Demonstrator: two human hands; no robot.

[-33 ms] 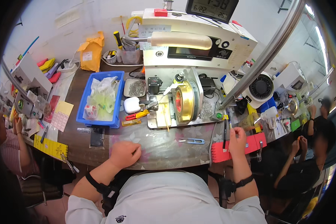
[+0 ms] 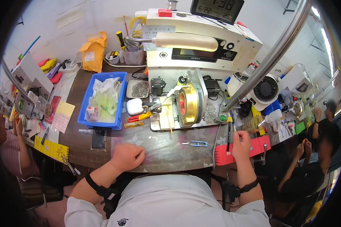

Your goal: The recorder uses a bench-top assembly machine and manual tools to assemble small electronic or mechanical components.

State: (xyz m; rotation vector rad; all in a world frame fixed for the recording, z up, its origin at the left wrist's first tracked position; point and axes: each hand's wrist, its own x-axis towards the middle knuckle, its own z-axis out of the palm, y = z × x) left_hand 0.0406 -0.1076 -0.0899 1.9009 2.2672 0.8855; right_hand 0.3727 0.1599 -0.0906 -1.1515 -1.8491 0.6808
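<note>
My left hand (image 2: pixel 129 156) rests on the clear table cover near the front edge, knuckles up and fingers curled into a fist; nothing sticks out of it. My right hand (image 2: pixel 241 145) is over a red pad (image 2: pixel 258 148), its fingers bent in and pressed together. Whatever those fingers may hold is hidden. Just left of it lies a dark pen (image 2: pixel 229 136). Between my hands lie blue-handled thread snips (image 2: pixel 198 143). Behind them stands a white bench machine (image 2: pixel 159 60) with a gold spool (image 2: pixel 192 104) and a pale wooden stick (image 2: pixel 171 123) at its front.
A blue tray (image 2: pixel 120 99) holds clear bags. Beside it are a dish of small metal parts (image 2: pixel 138 89), a white case (image 2: pixel 134 106) and a red-and-yellow cutter (image 2: pixel 139 117). A metal post (image 2: pixel 269 56) slants across the right. People sit at work on both sides.
</note>
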